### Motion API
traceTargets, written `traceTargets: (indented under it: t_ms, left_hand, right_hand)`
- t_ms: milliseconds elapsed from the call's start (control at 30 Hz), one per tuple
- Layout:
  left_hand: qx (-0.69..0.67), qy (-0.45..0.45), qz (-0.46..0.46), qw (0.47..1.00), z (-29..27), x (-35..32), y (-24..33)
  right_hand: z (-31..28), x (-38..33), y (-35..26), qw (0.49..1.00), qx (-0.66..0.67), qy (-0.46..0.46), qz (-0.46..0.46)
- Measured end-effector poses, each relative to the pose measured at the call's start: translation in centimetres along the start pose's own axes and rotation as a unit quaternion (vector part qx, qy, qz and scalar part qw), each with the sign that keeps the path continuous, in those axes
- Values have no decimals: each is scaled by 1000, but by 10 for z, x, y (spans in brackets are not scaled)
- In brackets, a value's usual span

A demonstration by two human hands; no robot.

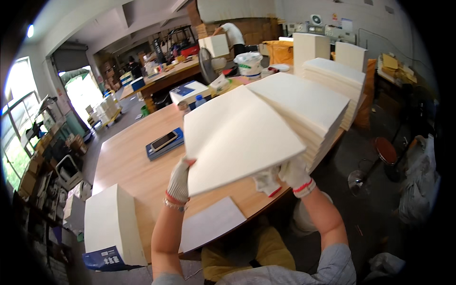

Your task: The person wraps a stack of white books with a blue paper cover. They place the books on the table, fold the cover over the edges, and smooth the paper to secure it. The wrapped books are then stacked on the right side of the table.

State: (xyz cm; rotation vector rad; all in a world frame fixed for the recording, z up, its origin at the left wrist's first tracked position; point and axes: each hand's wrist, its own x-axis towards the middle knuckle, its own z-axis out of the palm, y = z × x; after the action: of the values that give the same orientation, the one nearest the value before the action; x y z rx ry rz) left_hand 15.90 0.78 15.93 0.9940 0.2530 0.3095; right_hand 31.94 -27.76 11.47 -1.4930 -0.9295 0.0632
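I hold one large cream sheet of paper [237, 137] up over the wooden counter [128, 161], tilted, so it hides a part of the counter behind it. My left hand [179, 183], in a white knit glove with a red cuff, pinches the lower left edge of the sheet. My right hand [295, 175], gloved the same way, is closed on the lower right corner, and a loose white glove or cloth [266, 183] hangs just beside it.

The right side of the sheet lies against a thick stack of the same sheets [308, 107] on the counter; a second stack [339, 78] stands behind it, and two upright white blocks [311, 47] are further back. The paper looks matte and smooth, with straight cut edges.

On the counter to the left of the sheet lies a smartphone [164, 141] on a flat blue book [159, 148]. A thin white sheet [209, 223] lies at the near edge, below my left hand. A tall white wrapped ream [111, 225] stands at the near left corner. Behind the sheet I see a white and blue box [187, 91] and a small plastic bottle [200, 100]. A round red stool [385, 150] stands on the floor to the right, apart from the counter.
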Motion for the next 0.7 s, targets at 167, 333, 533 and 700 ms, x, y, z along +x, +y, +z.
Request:
traceTargets:
  t_ms: [167,333,533,700]
  left_hand:
    - [-5,18,25,1000,-139,-71,-16]
    - [37,81,-67,994,-226,-77,-53]
    - [229,210,-62,948,-244,-96,-59]
    - [268,232,-55,933,-247,-95,-63]
  right_hand:
    - [86,48,39,899,297,-173,271]
    - [154,41,172,926,-20,-308,215]
    - [189,31,167,946,-15,-222,237]
    - [192,30,169,942,33,-228,244]
